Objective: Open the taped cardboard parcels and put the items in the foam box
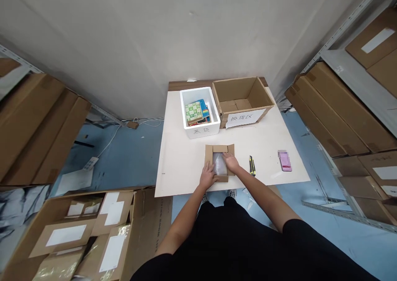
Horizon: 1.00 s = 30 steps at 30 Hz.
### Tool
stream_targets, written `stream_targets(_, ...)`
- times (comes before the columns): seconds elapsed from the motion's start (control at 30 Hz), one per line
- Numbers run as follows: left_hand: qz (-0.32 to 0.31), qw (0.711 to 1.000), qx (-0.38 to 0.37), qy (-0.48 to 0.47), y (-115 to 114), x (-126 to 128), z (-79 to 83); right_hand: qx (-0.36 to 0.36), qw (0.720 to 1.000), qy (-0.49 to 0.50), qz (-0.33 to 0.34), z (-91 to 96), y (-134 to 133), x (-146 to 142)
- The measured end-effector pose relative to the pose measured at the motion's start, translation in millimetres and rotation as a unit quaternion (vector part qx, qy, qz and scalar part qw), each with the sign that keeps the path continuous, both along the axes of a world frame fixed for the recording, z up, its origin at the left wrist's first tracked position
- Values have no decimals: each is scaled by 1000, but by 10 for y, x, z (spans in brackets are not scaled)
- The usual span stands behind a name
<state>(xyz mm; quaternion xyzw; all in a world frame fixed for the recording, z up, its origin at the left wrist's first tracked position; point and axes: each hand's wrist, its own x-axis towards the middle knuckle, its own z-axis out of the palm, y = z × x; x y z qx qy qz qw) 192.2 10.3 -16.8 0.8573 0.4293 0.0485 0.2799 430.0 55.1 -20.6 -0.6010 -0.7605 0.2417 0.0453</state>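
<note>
A small cardboard box (220, 178) lies on the table before me with its flaps folded outward. Inside it is something wrapped in clear, shiny plastic (219, 164); I cannot make out what the wrap covers. My left hand (207, 177) rests on the box's near left corner, fingers stretched along the left flap and the front edge. From the right, my right hand (230, 162) reaches over the box wall, its extended fingers touching the plastic near the far right corner. A black and yellow utility knife (252, 165) lies to the right of the box.
Behind stand a white foam box (203, 131) holding several flat, colourful packs and an open cardboard carton (245, 106) with a paper label. A pink phone (285, 160) lies at the table's right. Packed boxes fill a large carton (134, 231) at lower left; shelves flank both sides.
</note>
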Motion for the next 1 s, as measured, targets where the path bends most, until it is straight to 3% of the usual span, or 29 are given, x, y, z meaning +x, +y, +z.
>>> stream_targets(0.13, 93, 994, 52, 12, -210, 56, -66, -8, 1000, -9, -3, 21, 175, -60)
stream_targets(0.27, 127, 989, 68, 21, -337, 53, -74, -30, 999, -20, -1, 48, 430, -236)
stream_targets(0.37, 161, 984, 68, 34, -343, -30, -70, -44, 999, -19, 15, 28, 605, -513)
stream_targets(0.5, 205, 975, 67, 60, -282, -273, -56, -3, 998, 17, 61, -49, 671, -990)
stream_targets(0.67, 204, 974, 62, 72, -202, -687, -24, -26, 989, 7, 144, -183, 596, -1530)
stream_targets(0.8, 198, 977, 58, 61, -170, -906, -30, -60, 988, -71, 120, -344, 665, -1836)
stream_targets(1.0, 197, 978, 54, 43, -148, -1009, -131, -110, 982, -146, 51, -620, 884, -2147)
